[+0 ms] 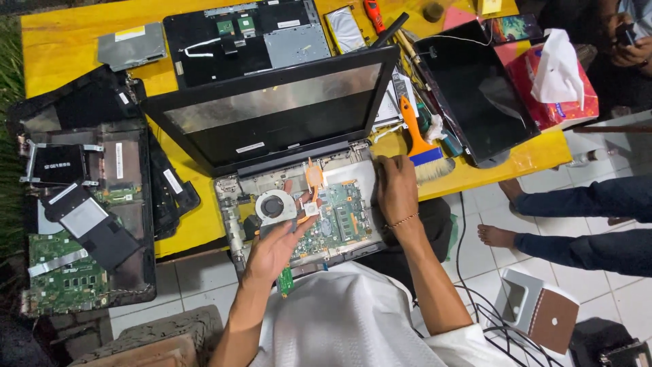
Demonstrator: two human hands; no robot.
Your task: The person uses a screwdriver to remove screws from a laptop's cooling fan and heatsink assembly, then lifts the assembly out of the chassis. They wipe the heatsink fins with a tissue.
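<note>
Opened laptop base (299, 217) overhanging the yellow table's front edge (190, 234), screen lid (272, 112) upright behind. Left hand (272, 251) palm up, fingers loosely spread beneath the cooling fan (275, 206), fingertips touching it. Right hand (396, 187) flat, fingers together, pressing the base's right rim. Orange brush (420, 139) just beside that hand. Dismantled laptop (85, 204) crowding the left; open room only over the tiled floor (197, 278) below.
</note>
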